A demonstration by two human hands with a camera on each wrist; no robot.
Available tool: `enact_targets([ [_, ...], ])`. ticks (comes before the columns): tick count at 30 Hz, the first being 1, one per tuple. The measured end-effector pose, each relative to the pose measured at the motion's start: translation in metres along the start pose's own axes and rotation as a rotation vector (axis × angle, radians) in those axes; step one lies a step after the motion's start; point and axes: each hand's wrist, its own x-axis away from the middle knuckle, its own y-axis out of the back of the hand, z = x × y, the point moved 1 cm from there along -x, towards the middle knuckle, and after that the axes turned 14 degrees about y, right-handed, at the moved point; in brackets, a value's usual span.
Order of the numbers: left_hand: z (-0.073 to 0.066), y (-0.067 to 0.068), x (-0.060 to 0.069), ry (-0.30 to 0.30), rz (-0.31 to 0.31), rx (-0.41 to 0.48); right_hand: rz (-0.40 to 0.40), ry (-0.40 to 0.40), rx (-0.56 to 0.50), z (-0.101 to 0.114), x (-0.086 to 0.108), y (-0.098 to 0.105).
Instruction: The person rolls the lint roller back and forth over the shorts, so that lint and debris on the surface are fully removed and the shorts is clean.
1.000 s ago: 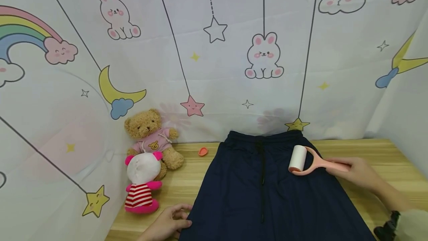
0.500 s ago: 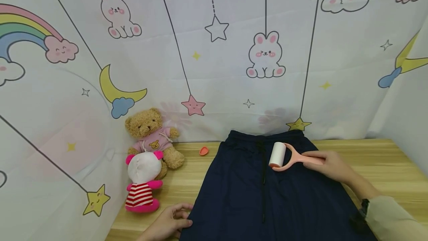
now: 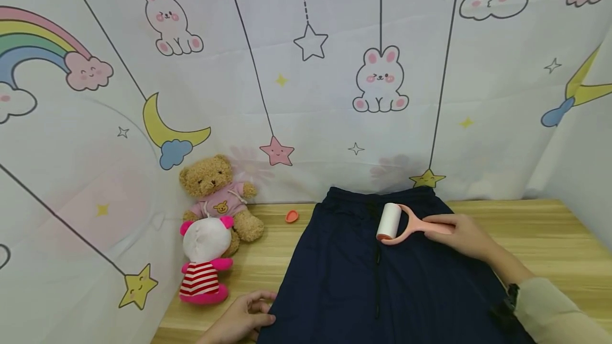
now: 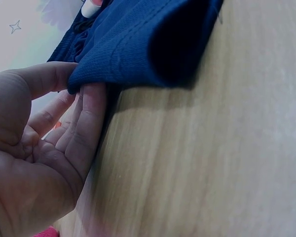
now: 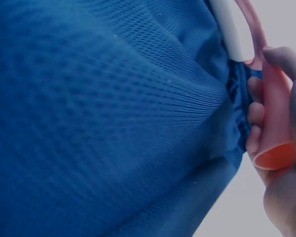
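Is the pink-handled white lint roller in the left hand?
No, the right hand grips the lint roller; the left hand pinches the navy drawstring garment.

Down low in the head view, the left hand [image 3: 241,315] is pinching, thumb [image 4: 44,76] set against gently bent fingers [image 4: 86,133]. Over to the right hand [image 3: 461,235], farther forward: fingers curled round in a grip (three fingertips [image 5: 256,113] peek out in its wrist view), forearm [image 3: 511,267] slanting in from the lower right.
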Motion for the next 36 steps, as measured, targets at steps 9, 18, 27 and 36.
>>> enact_targets([
  [9, 0.002, 0.0, 0.0, 0.0, -0.003, 0.003, -0.059, -0.001, 0.008, 0.013, 0.008, 0.012],
  [18, 0.001, 0.0, 0.0, -0.004, -0.005, 0.0, -0.037, 0.106, -0.072, 0.03, 0.026, 0.018],
  [27, 0.001, 0.001, 0.0, 0.014, -0.005, -0.001, 0.016, 0.118, -0.076, 0.037, 0.044, 0.012],
  [36, 0.001, 0.001, 0.0, 0.014, -0.002, -0.005, 0.08, 0.098, -0.081, 0.039, 0.053, 0.005],
])
